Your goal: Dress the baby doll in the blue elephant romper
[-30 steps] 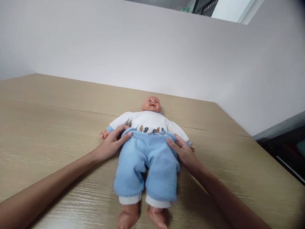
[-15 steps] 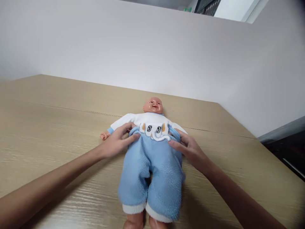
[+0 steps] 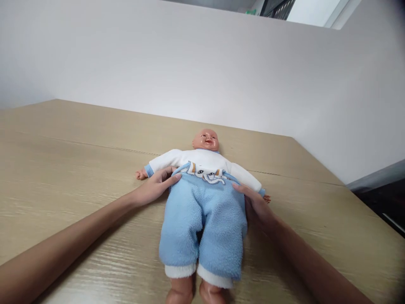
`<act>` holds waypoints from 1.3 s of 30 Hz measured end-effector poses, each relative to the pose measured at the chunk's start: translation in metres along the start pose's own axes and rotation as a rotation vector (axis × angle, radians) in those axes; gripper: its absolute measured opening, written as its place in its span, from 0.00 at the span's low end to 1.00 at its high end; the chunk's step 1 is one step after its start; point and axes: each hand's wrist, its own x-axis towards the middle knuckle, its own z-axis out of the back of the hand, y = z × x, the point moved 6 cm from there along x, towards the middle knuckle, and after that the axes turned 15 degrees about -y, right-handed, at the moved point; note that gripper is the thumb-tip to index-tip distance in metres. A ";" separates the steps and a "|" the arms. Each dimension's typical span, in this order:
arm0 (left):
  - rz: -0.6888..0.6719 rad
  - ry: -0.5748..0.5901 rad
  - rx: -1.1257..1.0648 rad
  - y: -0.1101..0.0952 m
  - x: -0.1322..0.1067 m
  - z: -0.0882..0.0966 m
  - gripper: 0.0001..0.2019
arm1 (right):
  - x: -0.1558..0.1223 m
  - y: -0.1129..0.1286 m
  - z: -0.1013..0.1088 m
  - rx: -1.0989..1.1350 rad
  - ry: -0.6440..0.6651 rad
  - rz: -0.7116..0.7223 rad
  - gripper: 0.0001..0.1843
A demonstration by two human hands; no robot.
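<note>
A baby doll lies on its back on the wooden table, head away from me. It wears a white top with an elephant patch and fluffy light-blue trousers with white cuffs. My left hand pinches the waistband at the doll's left side as I see it, thumb on top. My right hand grips the waistband on the other side, fingers partly tucked under the fabric. The doll's bare feet reach the bottom edge of the view.
A plain white wall rises behind the table. The table's right edge runs diagonally, with a dark piece of furniture beyond it. Bare wood surface spreads to the left of the doll.
The doll's body has settled back flat; the elephant patch, raised half a second ago, now lies lower. My hands stay on the waistband, the right one slightly lower along the side.
</note>
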 end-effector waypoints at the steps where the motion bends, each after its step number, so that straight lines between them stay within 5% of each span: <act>1: 0.017 -0.020 -0.031 0.000 0.000 -0.001 0.26 | -0.002 -0.004 -0.001 0.087 -0.033 -0.053 0.22; 7: 0.026 -0.045 -0.015 0.005 0.002 0.002 0.26 | 0.002 -0.006 -0.002 0.126 0.000 -0.018 0.25; 14: -0.221 0.379 0.095 0.007 -0.005 0.022 0.15 | 0.006 0.005 0.034 -0.688 0.307 0.479 0.34; 18: -0.281 0.412 0.130 0.007 -0.007 0.022 0.25 | 0.006 -0.002 0.043 -0.786 0.408 0.559 0.40; 23: -0.084 0.349 -0.104 0.008 -0.010 0.012 0.20 | 0.000 0.000 0.028 -0.638 0.371 0.485 0.40; 30: 0.165 0.138 -0.588 0.030 -0.007 0.003 0.15 | -0.013 -0.013 0.001 0.179 0.028 -0.037 0.24; 35: 0.256 0.146 -0.689 0.031 -0.012 -0.011 0.12 | -0.020 -0.030 -0.006 0.330 -0.105 -0.218 0.22; 39: 0.212 0.094 -0.645 0.025 -0.012 -0.010 0.10 | -0.016 -0.033 -0.004 0.301 -0.100 -0.175 0.23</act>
